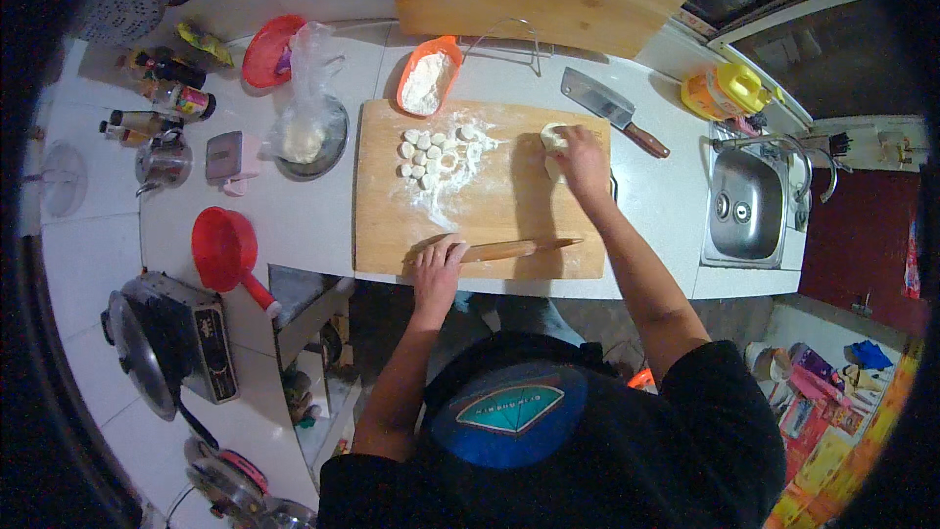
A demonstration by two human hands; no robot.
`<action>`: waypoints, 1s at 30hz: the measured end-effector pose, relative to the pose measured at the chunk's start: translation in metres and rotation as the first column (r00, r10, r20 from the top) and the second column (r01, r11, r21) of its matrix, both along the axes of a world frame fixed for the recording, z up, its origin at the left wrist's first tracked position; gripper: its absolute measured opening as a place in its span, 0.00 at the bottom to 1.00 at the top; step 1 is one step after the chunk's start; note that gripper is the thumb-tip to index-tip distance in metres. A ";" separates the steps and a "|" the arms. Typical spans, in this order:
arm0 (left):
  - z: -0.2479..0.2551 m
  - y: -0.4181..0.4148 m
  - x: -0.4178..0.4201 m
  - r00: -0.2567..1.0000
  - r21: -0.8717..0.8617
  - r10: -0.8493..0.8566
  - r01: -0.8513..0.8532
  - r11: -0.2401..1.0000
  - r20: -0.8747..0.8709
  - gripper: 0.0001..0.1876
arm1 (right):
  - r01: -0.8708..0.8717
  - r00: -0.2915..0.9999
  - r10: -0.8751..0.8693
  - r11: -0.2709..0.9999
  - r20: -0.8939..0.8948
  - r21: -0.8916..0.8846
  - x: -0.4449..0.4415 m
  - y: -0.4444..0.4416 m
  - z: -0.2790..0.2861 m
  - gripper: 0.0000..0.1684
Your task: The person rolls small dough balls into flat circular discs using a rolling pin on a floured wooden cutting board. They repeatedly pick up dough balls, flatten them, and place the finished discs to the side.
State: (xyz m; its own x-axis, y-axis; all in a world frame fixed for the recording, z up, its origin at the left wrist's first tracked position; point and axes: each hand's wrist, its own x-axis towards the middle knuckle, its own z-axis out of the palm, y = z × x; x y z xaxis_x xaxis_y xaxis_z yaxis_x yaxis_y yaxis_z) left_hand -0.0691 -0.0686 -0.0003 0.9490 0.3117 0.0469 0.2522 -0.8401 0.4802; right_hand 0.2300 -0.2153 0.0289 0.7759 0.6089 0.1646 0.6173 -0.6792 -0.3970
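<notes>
My left hand [438,264] lies over the left part of a tapered wooden rolling pin [507,250], near the front edge of a wooden board [485,213]. Toward the board's right side, my right hand [581,158] has its fingers on a flat round of pale dough [552,135]. More flattened dough [556,170] shows just below those fingers, partly covered by the hand. Several small dough pieces [421,157] sit in a cluster on the left half of the board, beside scattered white flour [459,169].
An orange container of flour [428,82] stands at the board's back edge. Right of it lies a cleaver [613,110]. A metal bowl [332,154] with bagged dough [302,143] and a red ladle [226,250] are leftward. A steel sink [745,206] is at right.
</notes>
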 end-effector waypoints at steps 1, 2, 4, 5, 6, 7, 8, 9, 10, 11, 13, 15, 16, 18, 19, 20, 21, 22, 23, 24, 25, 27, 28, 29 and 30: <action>-0.002 0.001 0.002 1.000 0.017 -0.003 0.003 1.000 0.006 0.19 | -0.034 0.981 0.036 0.999 -0.191 0.013 -0.005 0.020 -0.009 0.19; -0.003 0.002 0.002 1.000 0.033 -0.003 0.002 0.999 0.009 0.18 | -0.117 0.968 0.120 0.993 -0.219 0.024 -0.013 0.044 -0.011 0.20; 0.004 0.005 0.003 1.000 0.005 -0.013 0.013 1.000 0.017 0.21 | -0.153 0.957 0.158 0.987 -0.245 0.039 -0.029 0.094 -0.012 0.20; 0.007 0.006 0.004 1.000 -0.007 -0.015 0.015 1.000 0.021 0.23 | -0.111 0.963 0.118 0.993 -0.243 0.039 -0.033 0.114 -0.013 0.20; 0.006 0.007 0.002 1.000 -0.025 -0.012 0.012 1.000 0.004 0.24 | -0.107 0.966 0.110 0.994 -0.232 0.027 -0.034 0.122 -0.020 0.19; 0.004 0.008 0.001 1.000 -0.026 -0.010 0.010 1.000 0.009 0.24 | -0.100 0.970 0.101 0.995 -0.222 0.015 -0.034 0.130 -0.027 0.18; 0.002 0.009 0.002 1.000 -0.027 -0.010 0.010 1.000 0.015 0.24 | -0.092 0.974 0.091 0.996 -0.210 0.003 -0.035 0.134 -0.034 0.17; -0.001 0.010 -0.002 1.000 -0.031 0.000 0.001 1.000 0.014 0.25 | -0.138 0.966 0.133 0.990 -0.221 -0.008 -0.044 0.134 -0.038 0.16; 0.001 0.010 -0.004 0.999 -0.047 0.017 -0.018 0.999 -0.031 0.25 | -0.184 0.959 0.174 0.983 -0.225 -0.022 -0.054 0.128 -0.038 0.15; 0.000 0.012 -0.007 0.999 -0.038 0.016 -0.017 0.999 -0.030 0.24 | -0.227 0.950 0.213 0.973 -0.230 -0.035 -0.065 0.122 -0.037 0.13; -0.001 0.010 -0.011 1.000 -0.029 0.019 -0.019 0.999 -0.018 0.23 | -0.300 0.919 0.312 0.950 -0.239 0.087 -0.094 0.109 -0.019 0.12; -0.002 0.009 -0.012 0.999 -0.028 -0.015 0.014 1.000 -0.038 0.23 | -0.348 0.888 0.395 0.912 -0.236 0.217 -0.117 0.099 0.001 0.11; -0.002 0.011 -0.010 0.998 -0.023 -0.040 0.039 0.999 -0.048 0.22 | -0.398 0.870 0.443 0.890 -0.216 0.223 -0.118 0.094 -0.006 0.11; 0.000 0.014 -0.007 0.998 0.005 -0.066 0.066 0.998 -0.012 0.22 | -0.494 0.825 0.535 0.839 -0.181 0.229 -0.118 0.078 -0.027 0.13; 0.000 0.014 -0.006 0.997 0.016 -0.076 0.076 0.997 0.005 0.22 | -0.474 0.832 0.514 0.854 -0.209 0.216 -0.118 0.068 -0.026 0.13; 0.000 0.014 -0.007 0.997 0.010 -0.081 0.081 0.997 0.002 0.21 | -0.453 0.838 0.492 0.868 -0.237 0.202 -0.117 0.055 -0.023 0.14; -0.001 0.013 -0.006 0.996 0.003 -0.087 0.087 0.996 0.003 0.21 | -0.432 0.844 0.468 0.883 -0.261 0.185 -0.113 0.041 -0.019 0.14; -0.001 0.013 -0.005 0.995 -0.005 -0.097 0.097 0.995 0.004 0.21 | -0.461 0.798 0.481 0.875 -0.362 0.145 -0.111 0.027 -0.016 0.19; -0.003 0.012 -0.006 0.994 -0.001 -0.113 0.113 0.994 0.010 0.21 | -0.384 0.845 0.426 0.904 -0.323 0.189 -0.113 0.024 -0.016 0.21; -0.004 0.011 -0.006 0.992 0.006 -0.127 0.127 0.992 0.014 0.20 | -0.306 0.885 0.368 0.922 -0.286 0.238 -0.114 0.025 -0.013 0.22; -0.005 0.010 -0.006 0.990 0.013 -0.139 0.139 0.990 0.017 0.20 | -0.230 0.918 0.306 0.929 -0.252 0.289 -0.114 0.027 -0.011 0.24; -0.003 0.009 -0.005 0.987 0.012 -0.159 0.159 0.987 0.018 0.19 | 0.021 0.945 0.027 0.989 -0.327 0.144 -0.111 0.049 -0.014 0.36; -0.001 0.009 -0.005 0.985 0.010 -0.174 0.174 0.985 0.016 0.19 | 0.063 0.981 -0.047 0.995 -0.188 0.079 -0.115 0.067 -0.020 0.38; -0.002 0.008 -0.006 0.985 -0.001 -0.174 0.174 0.985 0.007 0.18 | 0.110 0.993 -0.109 0.994 -0.047 0.021 -0.122 0.083 -0.029 0.41; -0.005 0.009 -0.006 0.986 -0.009 -0.167 0.167 0.986 -0.002 0.18 | 0.045 0.996 -0.048 0.998 -0.079 -0.042 -0.128 0.096 -0.034 0.47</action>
State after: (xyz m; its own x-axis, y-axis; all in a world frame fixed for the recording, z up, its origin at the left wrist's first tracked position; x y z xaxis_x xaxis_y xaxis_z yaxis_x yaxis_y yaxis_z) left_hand -0.0754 -0.0592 -0.0053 0.9879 0.1494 0.0420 0.1103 -0.8662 0.4874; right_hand 0.1020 -0.1197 -0.0055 0.8131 0.5770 0.0766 0.5521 -0.7228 -0.4156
